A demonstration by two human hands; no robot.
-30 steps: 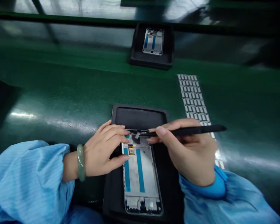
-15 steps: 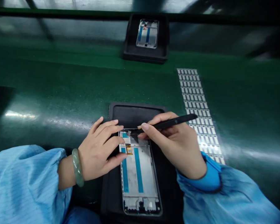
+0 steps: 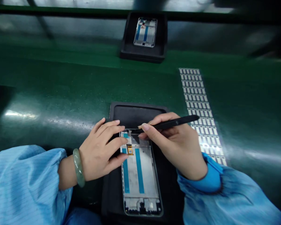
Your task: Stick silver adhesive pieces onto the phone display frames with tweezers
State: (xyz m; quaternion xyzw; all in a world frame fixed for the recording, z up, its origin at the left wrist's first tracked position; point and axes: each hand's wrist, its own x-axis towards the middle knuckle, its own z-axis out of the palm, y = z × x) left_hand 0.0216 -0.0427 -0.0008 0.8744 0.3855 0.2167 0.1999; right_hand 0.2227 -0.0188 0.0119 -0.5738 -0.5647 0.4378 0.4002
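A phone's metal mid-frame [image 3: 147, 175] with blue adhesive strips and a small orange flex connector [image 3: 130, 150] lies in a black tray [image 3: 140, 112]. My left hand [image 3: 103, 147], a green bangle at its wrist, is spread over the frame's upper left edge. Its thumb and index fingertips rest near the flex connector. My right hand [image 3: 175, 147] pinches a slim black pen-like tool [image 3: 175, 122] between thumb and fingers. The tool points left, down to the frame's top end. Its tip is too dark to make out.
Farther back, another black tray [image 3: 142, 55] carries a similar phone frame [image 3: 145, 32]. To the right, a sheet of small white labels [image 3: 199, 103] lies on the green work surface [image 3: 61, 84].
The far tray with its phone frame has shifted slightly left. My left fingers have edged slightly right over the frame. My right hand keeps nearly the same position with the tool.
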